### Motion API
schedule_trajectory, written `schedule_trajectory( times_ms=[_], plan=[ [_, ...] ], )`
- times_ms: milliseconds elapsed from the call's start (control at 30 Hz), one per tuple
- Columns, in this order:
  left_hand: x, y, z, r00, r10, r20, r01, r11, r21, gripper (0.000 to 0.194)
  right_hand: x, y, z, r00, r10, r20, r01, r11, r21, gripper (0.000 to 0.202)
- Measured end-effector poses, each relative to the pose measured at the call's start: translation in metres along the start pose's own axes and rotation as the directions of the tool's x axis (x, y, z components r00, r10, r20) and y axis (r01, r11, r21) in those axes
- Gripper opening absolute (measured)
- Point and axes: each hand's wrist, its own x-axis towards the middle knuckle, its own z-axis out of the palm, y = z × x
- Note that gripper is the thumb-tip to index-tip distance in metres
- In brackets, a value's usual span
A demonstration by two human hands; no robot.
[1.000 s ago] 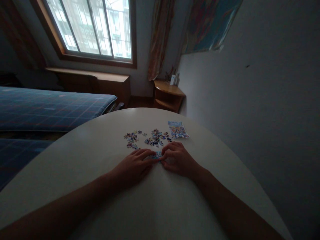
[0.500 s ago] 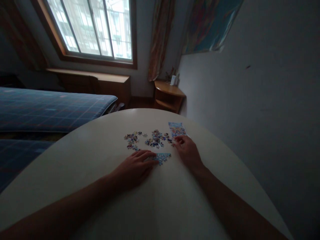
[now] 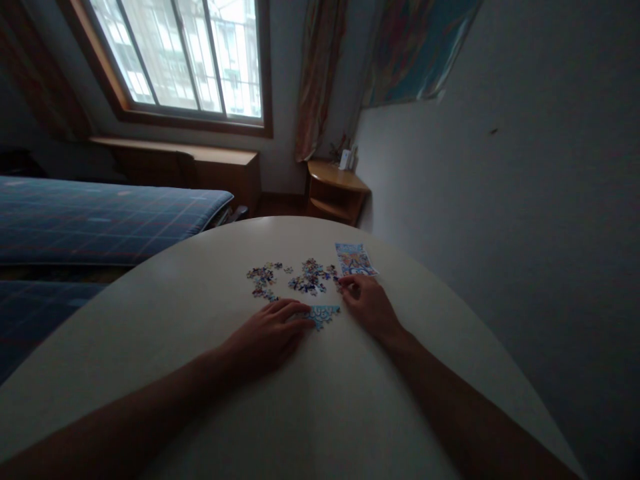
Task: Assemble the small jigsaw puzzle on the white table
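My left hand (image 3: 274,332) lies palm down with its fingers stretched out, resting on the left part of a joined jigsaw section (image 3: 323,316). That section is light blue, with a straight far edge and a jagged near side; part of it is hidden under my fingers. To the right, my right hand (image 3: 369,303) has its thumb and index finger pinched together at a jigsaw piece (image 3: 341,288), mostly covered by the fingertips. Just left of them is a pile of loose jigsaw pieces (image 3: 310,277). Beyond my right hand lies a colourful picture sheet (image 3: 354,257).
A second cluster of loose pieces (image 3: 261,281) lies farther left on the round white table (image 3: 210,293). A bed with a blue plaid mattress (image 3: 110,220) stands at the left, a wall (image 3: 525,220) at the right. A wooden corner shelf (image 3: 337,179) is behind the table.
My right hand has shifted slightly left and toward the loose pieces, uncovering more of the picture sheet. My left hand stays on the joined section.
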Motion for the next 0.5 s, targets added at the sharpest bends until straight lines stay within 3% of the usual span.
schedule_trajectory(
  times_ms=[267,500],
  plan=[
    [0.000,-0.001,0.002,1.000,0.001,-0.014,-0.001,1.000,-0.005,0.029,0.002,0.007,0.003,0.995,-0.030,-0.092,0.033,0.999,0.032,0.039],
    [-0.001,0.000,0.002,1.000,-0.002,-0.015,0.002,1.000,0.001,0.028,0.000,0.007,0.005,0.996,-0.084,-0.040,0.083,0.996,-0.036,0.038]
  ],
)
